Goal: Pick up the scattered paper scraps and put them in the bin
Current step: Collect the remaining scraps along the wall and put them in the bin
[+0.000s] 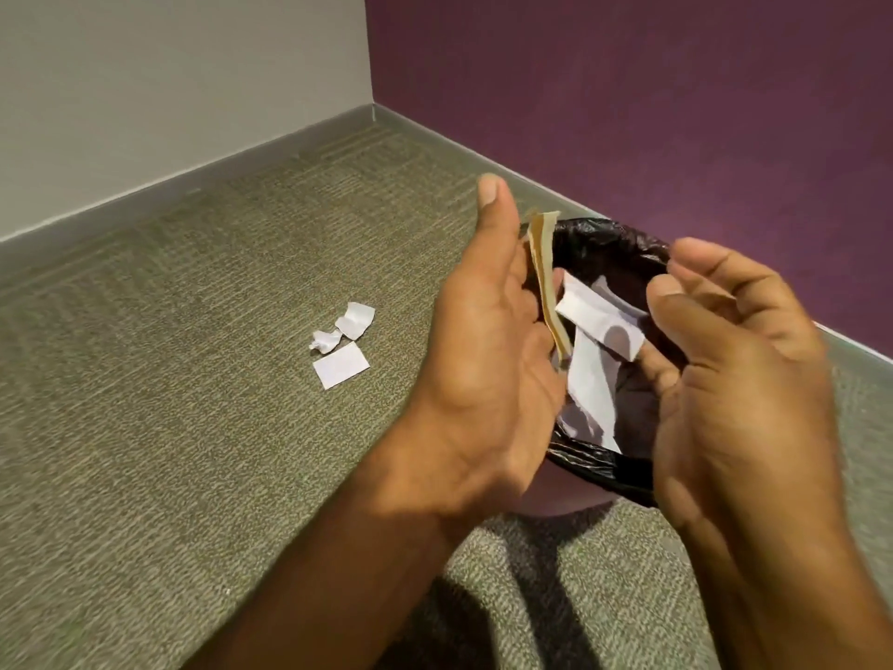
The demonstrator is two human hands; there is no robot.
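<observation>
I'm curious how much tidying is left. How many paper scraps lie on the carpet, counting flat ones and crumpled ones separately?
Flat: 1, the flat scrap
Crumpled: 2, the small ball and the curled piece
Total: 3, all white, on the carpet

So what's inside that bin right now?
A black bag lines the bin. At its mouth, between the left hand and right hand, are white paper scraps and a tan scrap; landed or mid-fall, I cannot tell. Hands and paper cover the bottom.
</observation>
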